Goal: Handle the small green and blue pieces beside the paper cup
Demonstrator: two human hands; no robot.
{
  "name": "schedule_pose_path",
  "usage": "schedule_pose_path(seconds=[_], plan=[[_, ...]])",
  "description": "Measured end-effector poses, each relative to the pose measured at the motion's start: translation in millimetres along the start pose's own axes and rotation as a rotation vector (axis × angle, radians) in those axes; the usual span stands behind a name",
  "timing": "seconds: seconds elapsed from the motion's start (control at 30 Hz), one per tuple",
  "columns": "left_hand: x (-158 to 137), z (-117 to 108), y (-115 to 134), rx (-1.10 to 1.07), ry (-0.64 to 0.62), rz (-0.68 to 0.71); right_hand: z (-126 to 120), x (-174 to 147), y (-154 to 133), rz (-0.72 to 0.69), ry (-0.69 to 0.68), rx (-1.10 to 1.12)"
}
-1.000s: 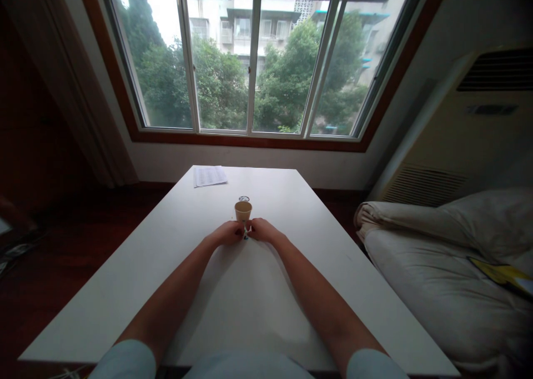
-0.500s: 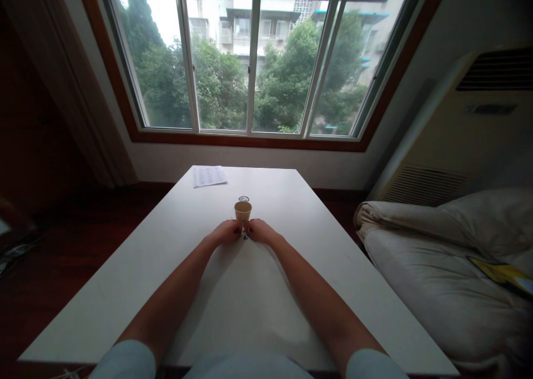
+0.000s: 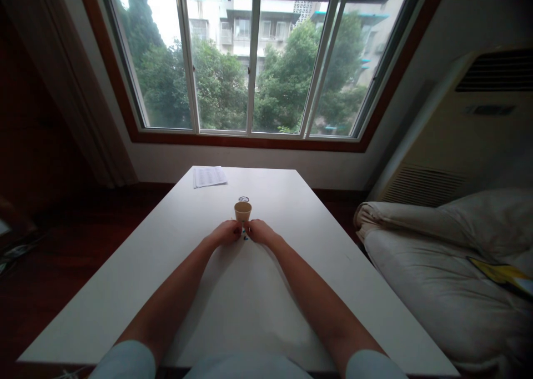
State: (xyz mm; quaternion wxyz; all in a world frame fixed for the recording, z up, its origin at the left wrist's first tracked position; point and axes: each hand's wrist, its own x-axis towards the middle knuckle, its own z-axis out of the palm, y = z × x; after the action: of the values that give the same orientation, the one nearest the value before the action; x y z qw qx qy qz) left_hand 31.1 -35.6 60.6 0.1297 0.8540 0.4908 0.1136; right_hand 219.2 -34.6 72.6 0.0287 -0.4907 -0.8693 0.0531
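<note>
A tan paper cup (image 3: 242, 212) stands upright on the white table (image 3: 266, 290), its mouth facing up. My left hand (image 3: 227, 233) is just in front of the cup, to its left, with its fingers curled together. On the other side, my right hand (image 3: 260, 232) mirrors it, thumb and fingers pinched close to those of the left. Whatever the fingertips hold is too small to make out. Between the hands lie tiny dark blue bits (image 3: 245, 238). A small ring-shaped thing with a dark outline (image 3: 244, 199) lies behind the cup.
Printed paper sheets (image 3: 210, 176) lie at the table's far left corner. Beyond the table is a wide window (image 3: 250, 79). At the right are a sofa with a pale cover (image 3: 420, 268) and a tall floor-standing air conditioner (image 3: 470, 129). A curtain (image 3: 79, 90) hangs at the left.
The fingers have shifted very slightly in front of the cup. The cup, the sheets and both arms stay where they were.
</note>
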Motion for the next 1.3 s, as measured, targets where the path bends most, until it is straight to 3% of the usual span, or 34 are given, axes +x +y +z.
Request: schedule_pose_path(seconds=[0.97, 1.3], plan=[[0, 0, -1, -0.026, -0.013, 0.011, 4, 2, 8, 0.039, -0.039, 0.001], [-1, -1, 2, -0.003, -0.003, -0.019, 5, 1, -2, 0.032, -0.023, -0.036]])
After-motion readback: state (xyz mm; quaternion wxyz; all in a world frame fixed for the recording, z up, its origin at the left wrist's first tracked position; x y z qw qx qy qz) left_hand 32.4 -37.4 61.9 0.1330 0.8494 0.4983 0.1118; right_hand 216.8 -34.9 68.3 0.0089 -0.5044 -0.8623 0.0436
